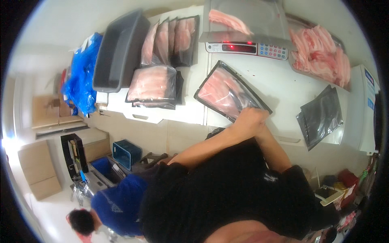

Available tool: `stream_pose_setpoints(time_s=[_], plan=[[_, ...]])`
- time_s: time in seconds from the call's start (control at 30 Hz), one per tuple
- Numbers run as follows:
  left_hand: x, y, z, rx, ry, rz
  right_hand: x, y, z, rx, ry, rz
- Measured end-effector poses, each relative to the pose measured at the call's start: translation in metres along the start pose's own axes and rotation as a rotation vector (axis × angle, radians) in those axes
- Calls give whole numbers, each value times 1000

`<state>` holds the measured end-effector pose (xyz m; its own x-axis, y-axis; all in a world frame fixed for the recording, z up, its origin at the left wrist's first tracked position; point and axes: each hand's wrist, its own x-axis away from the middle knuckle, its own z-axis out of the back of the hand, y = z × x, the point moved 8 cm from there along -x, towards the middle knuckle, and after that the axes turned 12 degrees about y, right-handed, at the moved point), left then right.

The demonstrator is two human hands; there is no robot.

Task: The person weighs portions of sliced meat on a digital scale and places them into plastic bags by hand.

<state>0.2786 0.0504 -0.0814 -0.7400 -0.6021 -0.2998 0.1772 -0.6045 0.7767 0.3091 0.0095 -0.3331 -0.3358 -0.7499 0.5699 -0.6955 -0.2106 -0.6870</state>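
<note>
A clear-fronted, black-backed bag of sliced raw meat (221, 91) lies slanted on the white worktop in front of me. Both my hands meet at its near right end. My left hand (248, 118) is closed on the bag's edge, its knuckles up. Pressed up against it, my right hand (262, 118) is closed at the same edge; its fingers are largely hidden. Beyond the bag stands a digital scale (247, 49) with lit red figures. On its grey tray (263, 20) lies a strip of meat (229, 21).
Several filled meat bags (152, 85) lie left, beside a deep grey bin (117, 52) and blue plastic bags (83, 77). At right are a tray of fatty meat slices (320, 50) and flat black bags (321, 117). A person in blue (121, 204) is behind on the left.
</note>
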Motion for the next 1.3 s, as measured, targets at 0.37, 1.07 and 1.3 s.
stream_pose_setpoints(time_s=[0.37, 1.07, 1.3], plan=[[6, -3, 15, 211, -151, -89, 37, -42, -41, 426, 1, 259], [-25, -160, 124, -90, 352, 54, 56, -118, -111, 645, 110, 560], [-23, -159, 121, -145, 354, -2, 75, -83, -92, 1567, 5, 920]])
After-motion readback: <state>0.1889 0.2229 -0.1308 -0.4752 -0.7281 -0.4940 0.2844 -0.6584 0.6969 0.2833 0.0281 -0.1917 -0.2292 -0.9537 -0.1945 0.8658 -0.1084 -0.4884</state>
